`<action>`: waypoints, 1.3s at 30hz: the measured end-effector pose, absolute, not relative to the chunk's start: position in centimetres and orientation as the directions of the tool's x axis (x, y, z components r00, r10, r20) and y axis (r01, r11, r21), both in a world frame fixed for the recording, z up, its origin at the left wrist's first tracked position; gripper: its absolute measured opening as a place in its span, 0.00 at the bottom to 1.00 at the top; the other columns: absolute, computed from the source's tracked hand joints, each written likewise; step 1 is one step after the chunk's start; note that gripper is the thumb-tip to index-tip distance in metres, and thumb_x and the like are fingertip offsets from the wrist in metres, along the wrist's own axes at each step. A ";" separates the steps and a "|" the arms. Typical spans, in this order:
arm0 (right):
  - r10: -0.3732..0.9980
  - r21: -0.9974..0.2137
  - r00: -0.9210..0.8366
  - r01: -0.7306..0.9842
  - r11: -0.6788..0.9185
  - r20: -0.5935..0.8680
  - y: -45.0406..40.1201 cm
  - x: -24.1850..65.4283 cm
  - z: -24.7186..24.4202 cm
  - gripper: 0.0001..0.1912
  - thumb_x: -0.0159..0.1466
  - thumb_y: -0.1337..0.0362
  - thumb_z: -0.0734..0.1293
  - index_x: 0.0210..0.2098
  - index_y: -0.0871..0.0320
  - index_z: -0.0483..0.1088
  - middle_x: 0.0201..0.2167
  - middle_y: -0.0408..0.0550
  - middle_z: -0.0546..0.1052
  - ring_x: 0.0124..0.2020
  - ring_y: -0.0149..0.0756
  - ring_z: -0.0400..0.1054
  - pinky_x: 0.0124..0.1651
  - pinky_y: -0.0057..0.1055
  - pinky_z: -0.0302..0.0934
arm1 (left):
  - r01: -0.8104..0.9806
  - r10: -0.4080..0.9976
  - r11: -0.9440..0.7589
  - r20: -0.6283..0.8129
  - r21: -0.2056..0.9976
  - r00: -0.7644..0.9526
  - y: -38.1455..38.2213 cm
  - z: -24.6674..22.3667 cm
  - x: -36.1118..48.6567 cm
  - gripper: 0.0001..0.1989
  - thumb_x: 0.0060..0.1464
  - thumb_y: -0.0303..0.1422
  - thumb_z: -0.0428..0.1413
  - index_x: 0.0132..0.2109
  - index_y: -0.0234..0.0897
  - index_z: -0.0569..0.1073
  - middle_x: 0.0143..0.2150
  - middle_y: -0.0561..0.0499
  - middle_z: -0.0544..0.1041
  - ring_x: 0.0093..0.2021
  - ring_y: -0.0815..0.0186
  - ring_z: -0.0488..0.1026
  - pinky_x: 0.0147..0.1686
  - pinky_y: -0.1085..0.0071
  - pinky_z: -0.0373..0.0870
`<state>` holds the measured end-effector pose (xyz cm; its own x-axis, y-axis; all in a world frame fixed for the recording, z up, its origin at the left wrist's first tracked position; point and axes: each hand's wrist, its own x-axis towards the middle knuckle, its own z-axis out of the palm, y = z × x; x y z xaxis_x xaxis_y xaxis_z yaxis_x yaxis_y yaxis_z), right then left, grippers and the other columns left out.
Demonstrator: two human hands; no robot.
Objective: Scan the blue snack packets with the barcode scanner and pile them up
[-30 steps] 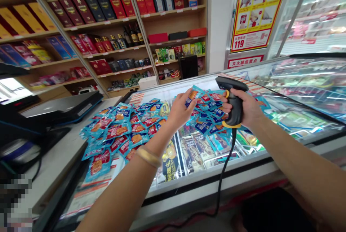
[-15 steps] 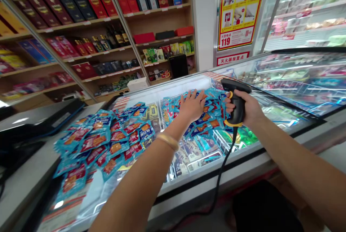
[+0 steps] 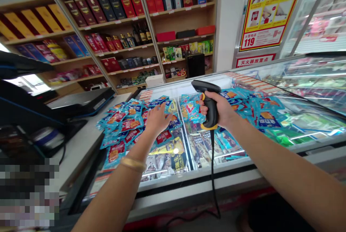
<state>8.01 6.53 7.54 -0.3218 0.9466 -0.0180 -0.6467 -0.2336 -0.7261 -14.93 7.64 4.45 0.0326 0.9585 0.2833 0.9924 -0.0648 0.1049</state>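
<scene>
My right hand (image 3: 222, 107) is wrapped round the grip of a black and yellow barcode scanner (image 3: 210, 104), its head tilted to the left and its cable hanging down. My left hand (image 3: 157, 119) has its fingers stretched out over a left-hand heap of blue snack packets (image 3: 129, 123), palm down; whether it touches them I cannot tell. A second heap of the same packets (image 3: 266, 107) spreads behind and to the right of the scanner. Both heaps rest on the glass top of a chest freezer (image 3: 186, 160), with packaged goods visible beneath the glass.
A grey counter (image 3: 78, 145) with a dark flat device (image 3: 83, 100) stands at the left. Behind the freezer rise wooden shelves (image 3: 119, 22) with boxes and bottles. A red and yellow poster (image 3: 273, 12) hangs at the back right. The scanner's cable (image 3: 213, 178) crosses the freezer's front edge.
My left hand has moved from the right heap to the left one. The scanner, in my right hand, has come leftward off the right heap's edge. Packets there now reach further right. The view has turned left.
</scene>
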 end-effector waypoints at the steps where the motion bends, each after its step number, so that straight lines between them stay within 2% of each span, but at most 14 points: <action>1: 0.934 -0.722 -0.357 -0.639 -0.266 -0.028 6.6 6.7 7.5 0.08 0.60 0.62 0.65 0.29 0.60 0.66 0.20 0.42 0.67 0.17 0.24 0.57 0.18 0.21 0.56 | 0.994 0.967 -0.032 0.256 0.102 0.005 7.3 4.3 -15.8 0.30 0.60 0.43 0.48 0.66 0.37 0.59 0.62 0.35 0.67 0.61 0.46 0.65 0.60 0.48 0.57; 5: 0.899 -0.710 -0.434 -0.615 -0.342 -0.057 6.7 3.3 7.0 0.09 0.60 0.61 0.66 0.28 0.60 0.66 0.20 0.41 0.66 0.16 0.23 0.57 0.18 0.21 0.56 | 0.998 0.978 0.020 0.207 0.062 -0.032 6.3 3.6 -17.1 0.31 0.59 0.48 0.47 0.64 0.37 0.62 0.58 0.35 0.71 0.59 0.45 0.66 0.59 0.47 0.54; 8: 0.889 -0.710 -0.449 -0.596 -0.375 -0.093 6.6 2.9 6.0 0.10 0.58 0.60 0.68 0.28 0.59 0.65 0.20 0.40 0.66 0.17 0.23 0.56 0.18 0.21 0.56 | 0.999 0.979 0.010 0.203 0.042 -0.018 6.1 3.2 -17.1 0.30 0.61 0.47 0.45 0.64 0.35 0.63 0.55 0.33 0.73 0.58 0.44 0.67 0.58 0.47 0.55; 12: 0.900 -0.723 -0.416 -0.582 -0.373 -0.129 6.4 3.7 5.0 0.09 0.58 0.60 0.68 0.29 0.59 0.65 0.21 0.40 0.67 0.17 0.24 0.57 0.19 0.21 0.57 | 0.995 0.973 0.000 0.228 0.100 -0.023 6.2 3.2 -17.4 0.27 0.61 0.46 0.45 0.62 0.39 0.67 0.54 0.35 0.73 0.57 0.44 0.67 0.57 0.48 0.57; 14: 0.910 -0.723 -0.393 -0.590 -0.360 -0.132 6.3 4.0 4.9 0.09 0.58 0.60 0.67 0.30 0.59 0.66 0.21 0.41 0.67 0.17 0.24 0.57 0.19 0.22 0.57 | 0.979 0.958 -0.001 0.281 0.203 -0.058 6.3 3.4 -17.6 0.26 0.62 0.45 0.44 0.61 0.40 0.68 0.52 0.36 0.74 0.56 0.45 0.68 0.56 0.50 0.60; 17: 0.907 -0.730 -0.404 -0.585 -0.353 -0.115 6.2 4.0 4.9 0.08 0.59 0.61 0.67 0.30 0.59 0.66 0.21 0.41 0.67 0.17 0.24 0.57 0.19 0.22 0.57 | 0.852 0.906 -0.109 0.404 0.512 -0.127 6.5 3.8 -17.6 0.25 0.62 0.46 0.43 0.57 0.39 0.72 0.49 0.39 0.77 0.54 0.49 0.71 0.53 0.55 0.64; 19: 0.894 -0.743 -0.438 -0.566 -0.358 -0.097 6.0 3.9 4.9 0.09 0.58 0.60 0.68 0.30 0.59 0.66 0.21 0.41 0.67 0.17 0.24 0.57 0.19 0.22 0.57 | 0.616 0.891 -0.199 0.403 0.762 -0.210 6.6 4.0 -17.3 0.27 0.62 0.49 0.42 0.53 0.37 0.74 0.46 0.42 0.78 0.50 0.52 0.74 0.49 0.60 0.68; 20: 0.886 -0.750 -0.455 -0.555 -0.360 -0.088 5.9 3.8 4.8 0.09 0.58 0.60 0.68 0.30 0.59 0.66 0.21 0.41 0.67 0.17 0.25 0.57 0.19 0.23 0.57 | 0.459 0.906 -0.209 0.348 0.863 -0.242 6.6 4.1 -17.0 0.28 0.61 0.51 0.42 0.51 0.36 0.74 0.44 0.42 0.79 0.48 0.53 0.75 0.46 0.62 0.70; 22: 0.871 -0.767 -0.486 -0.533 -0.357 -0.068 5.8 3.6 4.7 0.10 0.57 0.59 0.68 0.29 0.59 0.66 0.22 0.41 0.67 0.17 0.25 0.57 0.20 0.23 0.57 | 0.163 0.953 -0.151 0.187 0.975 -0.238 6.4 4.1 -16.4 0.29 0.60 0.54 0.43 0.48 0.35 0.74 0.41 0.42 0.80 0.45 0.54 0.77 0.40 0.64 0.72; 24: 0.859 -0.784 -0.510 -0.511 -0.352 -0.053 5.6 3.5 4.5 0.10 0.57 0.59 0.68 0.29 0.59 0.66 0.22 0.41 0.67 0.17 0.24 0.57 0.20 0.23 0.57 | -0.010 0.980 -0.088 0.085 0.996 -0.178 6.3 4.1 -15.9 0.28 0.58 0.54 0.45 0.47 0.35 0.74 0.41 0.42 0.80 0.44 0.56 0.77 0.37 0.66 0.72; 26: 0.851 -0.796 -0.523 -0.496 -0.347 -0.045 5.5 3.4 4.4 0.10 0.57 0.59 0.68 0.29 0.59 0.66 0.22 0.41 0.67 0.17 0.24 0.57 0.20 0.23 0.56 | -0.060 0.987 -0.077 0.067 0.995 -0.149 6.1 4.0 -15.4 0.26 0.58 0.52 0.48 0.46 0.35 0.74 0.42 0.41 0.80 0.44 0.56 0.77 0.38 0.66 0.72; 39: 0.858 -0.807 -0.513 -0.488 -0.333 -0.043 5.6 3.4 4.3 0.10 0.56 0.59 0.69 0.28 0.60 0.67 0.22 0.41 0.67 0.17 0.24 0.57 0.20 0.23 0.56 | -0.002 0.984 -0.105 0.104 0.994 -0.145 6.5 2.8 -15.1 0.26 0.57 0.53 0.49 0.47 0.35 0.75 0.42 0.42 0.80 0.42 0.57 0.78 0.35 0.68 0.72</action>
